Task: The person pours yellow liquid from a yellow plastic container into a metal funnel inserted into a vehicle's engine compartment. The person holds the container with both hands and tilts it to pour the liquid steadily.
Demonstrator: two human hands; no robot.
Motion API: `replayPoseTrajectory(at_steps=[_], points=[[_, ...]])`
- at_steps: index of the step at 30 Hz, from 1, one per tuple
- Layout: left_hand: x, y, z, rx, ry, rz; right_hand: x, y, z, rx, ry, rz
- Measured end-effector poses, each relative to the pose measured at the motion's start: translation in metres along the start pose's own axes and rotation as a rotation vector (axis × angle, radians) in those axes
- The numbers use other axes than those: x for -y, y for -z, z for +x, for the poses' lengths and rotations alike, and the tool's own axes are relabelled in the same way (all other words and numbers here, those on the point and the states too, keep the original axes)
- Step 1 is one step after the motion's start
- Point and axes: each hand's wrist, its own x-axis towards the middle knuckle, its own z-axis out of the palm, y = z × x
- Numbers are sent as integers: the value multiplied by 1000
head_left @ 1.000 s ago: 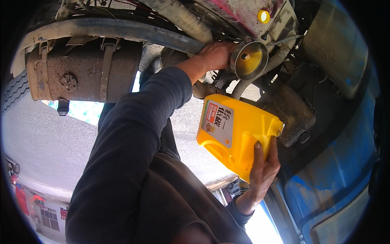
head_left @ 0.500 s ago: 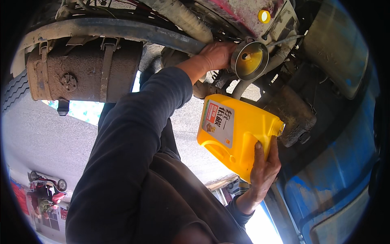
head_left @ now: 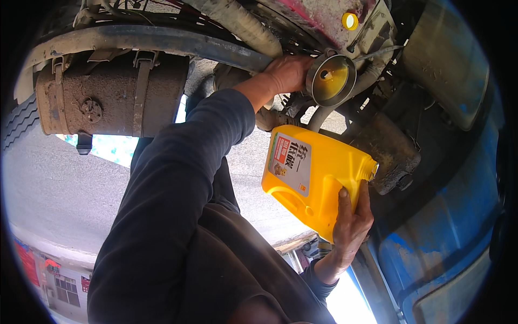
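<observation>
A round metal funnel (head_left: pixel 348 89) with amber liquid in its bowl stands among the engine parts at the upper right of centre. Against its left side is my left hand (head_left: pixel 288 74), closed, its fingertips partly hidden by the funnel rim. Below the funnel, apart from it, a yellow plastic oil jug (head_left: pixel 329 162) lies tilted in the air with its mouth toward the right. My right hand (head_left: pixel 353 218) grips the jug near its mouth end, thumb on the labelled side. A yellow cap (head_left: pixel 350 21) rests on the reddish engine cover (head_left: pixel 318 19) beyond the funnel.
A rusty strapped tank (head_left: pixel 113 97) hangs at the left under a long metal frame rail (head_left: pixel 145 39). Worn blue panels (head_left: pixel 431 237) close off the right side. Hoses and a grimy metal housing (head_left: pixel 391 156) crowd the space near the jug.
My hands, the jug and the funnel hold nearly the same places. In the far lower left background, a small vehicle with people has gone out of sight.
</observation>
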Motion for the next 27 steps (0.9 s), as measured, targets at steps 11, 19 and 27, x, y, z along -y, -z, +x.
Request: replayPoseTrajectory(at_steps=[11,19,27], points=[[-10,10,1,89,72,1,-2,-5,1,-51,82,19],[-8,9,1,33,35,-8,2,1,2,17,-8,43],[-14,12,1,97,97,-3,1,1,2,9,-6,62]])
